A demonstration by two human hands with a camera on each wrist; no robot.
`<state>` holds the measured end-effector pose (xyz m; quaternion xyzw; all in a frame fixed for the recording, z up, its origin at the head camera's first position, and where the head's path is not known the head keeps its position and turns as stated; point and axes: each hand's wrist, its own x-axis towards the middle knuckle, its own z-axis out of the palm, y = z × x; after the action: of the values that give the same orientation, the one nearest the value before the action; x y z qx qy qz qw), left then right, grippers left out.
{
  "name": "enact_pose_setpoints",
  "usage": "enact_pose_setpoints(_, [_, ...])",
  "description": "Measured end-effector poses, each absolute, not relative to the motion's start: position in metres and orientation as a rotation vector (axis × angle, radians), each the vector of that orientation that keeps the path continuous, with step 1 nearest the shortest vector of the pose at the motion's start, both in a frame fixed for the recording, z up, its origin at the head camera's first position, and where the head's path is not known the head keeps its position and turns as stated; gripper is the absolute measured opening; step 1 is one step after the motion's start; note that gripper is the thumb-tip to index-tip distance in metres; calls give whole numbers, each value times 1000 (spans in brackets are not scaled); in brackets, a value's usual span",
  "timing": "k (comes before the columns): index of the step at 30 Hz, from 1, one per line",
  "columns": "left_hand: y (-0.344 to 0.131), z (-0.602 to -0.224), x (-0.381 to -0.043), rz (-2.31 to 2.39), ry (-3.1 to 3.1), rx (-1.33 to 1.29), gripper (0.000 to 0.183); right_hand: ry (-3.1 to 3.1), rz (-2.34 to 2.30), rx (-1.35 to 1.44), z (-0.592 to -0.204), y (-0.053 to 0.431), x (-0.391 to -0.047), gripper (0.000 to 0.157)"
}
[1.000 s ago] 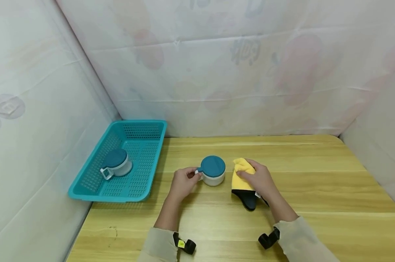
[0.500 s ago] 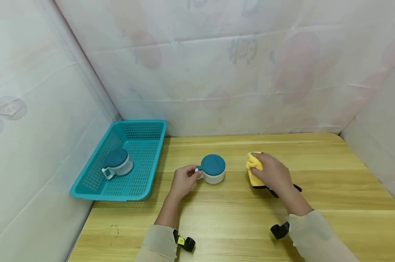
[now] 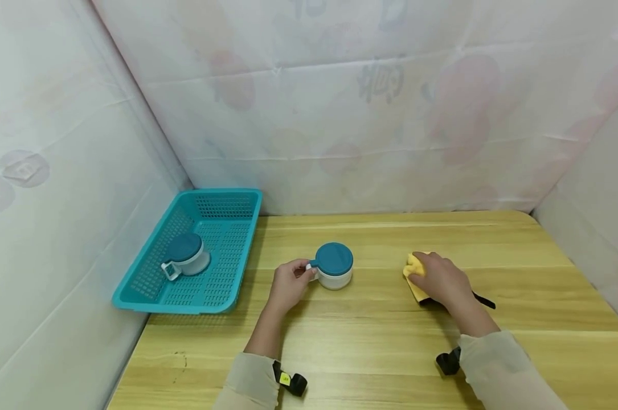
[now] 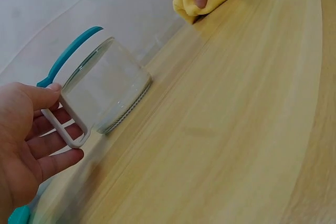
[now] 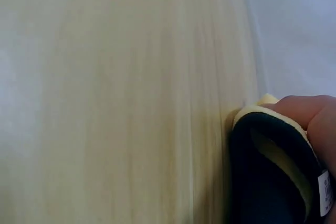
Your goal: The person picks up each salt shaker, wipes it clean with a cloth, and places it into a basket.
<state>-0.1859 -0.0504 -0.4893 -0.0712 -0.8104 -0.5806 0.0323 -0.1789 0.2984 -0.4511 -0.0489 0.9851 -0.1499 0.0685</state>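
Note:
On the wooden table stands a glass seasoning jar (image 3: 334, 273) with a flat blue lid and a white loop handle. My left hand (image 3: 290, 285) holds its handle (image 4: 73, 129), thumb on top near the lid and fingers behind the loop. To the right, my right hand (image 3: 442, 279) grips a bunched yellow cloth (image 3: 415, 276) with black trim. In the right wrist view the cloth's dark side (image 5: 262, 177) shows, with a white tag at its edge. Most of the cloth is hidden under the right hand in the head view.
A turquoise plastic basket (image 3: 247, 250) sits at the table's left end. Inside it, a second blue-lidded jar (image 3: 185, 254) lies tilted. Pale printed fabric walls (image 3: 309, 131) rise behind and at both sides of the table (image 3: 370, 353).
My right hand has moved away to the right with the yellow cloth, from beside the jar to farther along the table. My left hand and the jar have stayed in place.

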Motion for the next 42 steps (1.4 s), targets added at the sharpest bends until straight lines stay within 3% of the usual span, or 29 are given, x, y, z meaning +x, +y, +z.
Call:
enact_pose_setpoints(15, [-53,-488,-184,-1792,-2439,-109,18,2991,-500,-147,-465,302,-184,63])
enact_pose_setpoints(29, [-65,-435,-176,-1894,-2373,-47,23,2987,-493,-169,-468,304,-182,64])
enact_pose_setpoints(42, [-104,-382,-171,-1693,-2326,-83,25,3003,-506,-175,-469,305,-182,64])
